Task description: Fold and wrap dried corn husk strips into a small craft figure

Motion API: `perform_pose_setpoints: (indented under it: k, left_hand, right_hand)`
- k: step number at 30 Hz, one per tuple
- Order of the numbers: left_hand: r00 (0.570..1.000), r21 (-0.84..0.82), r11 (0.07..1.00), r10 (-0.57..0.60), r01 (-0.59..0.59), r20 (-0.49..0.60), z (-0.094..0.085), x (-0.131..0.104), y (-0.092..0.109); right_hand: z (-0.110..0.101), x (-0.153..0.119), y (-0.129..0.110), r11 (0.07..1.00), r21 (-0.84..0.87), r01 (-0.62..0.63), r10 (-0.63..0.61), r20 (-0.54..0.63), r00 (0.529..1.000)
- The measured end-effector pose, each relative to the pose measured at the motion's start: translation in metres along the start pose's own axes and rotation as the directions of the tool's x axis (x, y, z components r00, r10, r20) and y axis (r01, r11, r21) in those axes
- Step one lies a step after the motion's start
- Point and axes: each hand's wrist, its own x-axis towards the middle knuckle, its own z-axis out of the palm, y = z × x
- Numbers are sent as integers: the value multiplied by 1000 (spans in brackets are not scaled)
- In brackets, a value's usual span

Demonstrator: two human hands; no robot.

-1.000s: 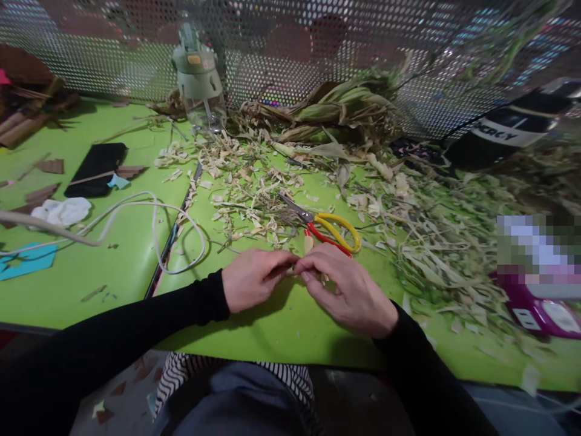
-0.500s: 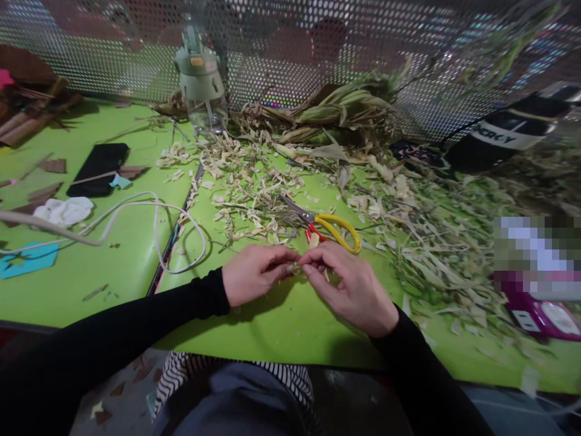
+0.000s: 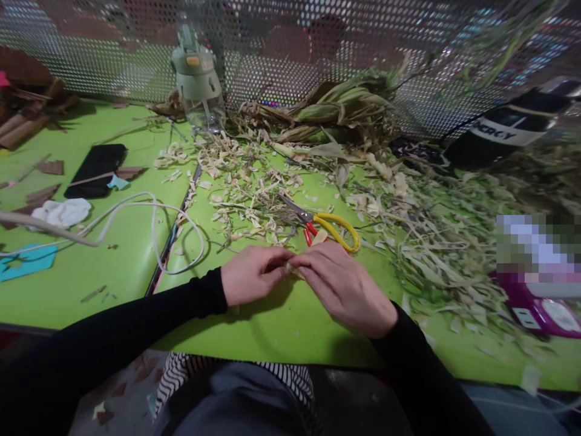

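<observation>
Near the table's front edge, my left hand [image 3: 255, 275] and my right hand [image 3: 345, 286] meet at their fingertips. Both pinch a small pale piece of husk [image 3: 293, 267], mostly covered by the fingers. A pale flat strip [image 3: 320, 237] shows just behind my right hand's fingers. Open scissors [image 3: 309, 218] with one yellow and one red handle lie directly behind my right hand, blades towards the back left. Pale husk scraps [image 3: 245, 209] lie around the blades.
Dried leaves [image 3: 436, 242] cover the right side, near a purple object [image 3: 526, 309]. Behind stand a clear bottle [image 3: 200, 91] and twisted husks [image 3: 336, 115]; a black bottle [image 3: 494, 136] leans at right. A white cable [image 3: 157, 242] and black phone [image 3: 96, 171] lie left.
My right hand has shifted slightly left and turned further over the piece, closer to my left hand. The pale strip behind its fingers has tilted to the right.
</observation>
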Motion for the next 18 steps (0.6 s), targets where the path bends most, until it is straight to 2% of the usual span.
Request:
perform_pose_setpoints:
  k: [5,11,15,18]
  left_hand:
    - [1000,-25,999,-22,22,21,1,-1,-1]
    - [1000,-33,999,-2,3,24,1,-1,0]
    - [998,-131,991,-26,33,50,2,0,-1]
    - [996,-228,972,-45,62,81,4,0,-3]
  right_hand:
    - [-1,0,-1,1000,-9,-20,20,-50,999]
    - [3,0,-6,997,-78,28,-33,-64,997]
    - [2,0,-5,998,-61,-8,2,-95,995]
    - [-3,-1,-3,998,-51,26,-29,-56,998]
